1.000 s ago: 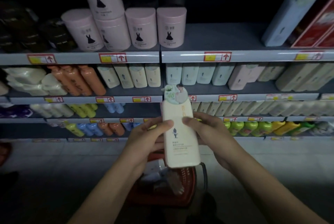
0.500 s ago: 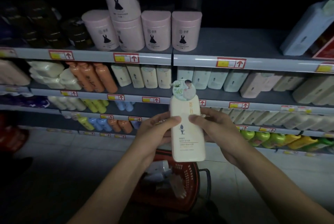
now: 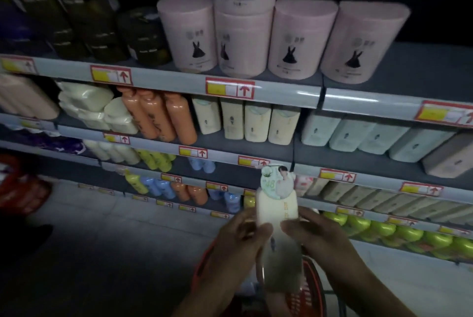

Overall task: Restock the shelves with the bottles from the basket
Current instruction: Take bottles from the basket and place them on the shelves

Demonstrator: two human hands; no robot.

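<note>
A dim shop aisle, seen from head height, is filled by shelves (image 3: 256, 86) that run across the whole view, their far left end and top corners lost in darkness. On the upper level stand pink cylinders (image 3: 302, 40) printed with a black rabbit, one stacked on another and cut off by the top edge; to their left sit dark packs (image 3: 76, 9) too shadowed to identify. One level down, well above the fingers, stand orange bottles (image 3: 163, 117), a row of cream bottles (image 3: 256, 122) and pale green bottles (image 3: 358, 135). Level with the fingers on the right is a row of bright green bottles (image 3: 384, 229), running off the right edge. Low in the middle, the left hand (image 3: 235, 245) and the right hand (image 3: 322, 237) together hold one cream bottle (image 3: 276, 214) upright in the air in front of the lower levels. The fingers of both hands curl round its sides, thumbs pressing on its front and nearly meeting; the fingertips behind the bottle are hidden. The bottle's lower half is smeared by blur and its print cannot be read. A round paper tag (image 3: 275, 183) covers its cap, above the fingers. Beneath the hands, a red basket (image 3: 312, 288) is mostly hidden by the forearms and bottle, and its contents cannot be made out.
</note>
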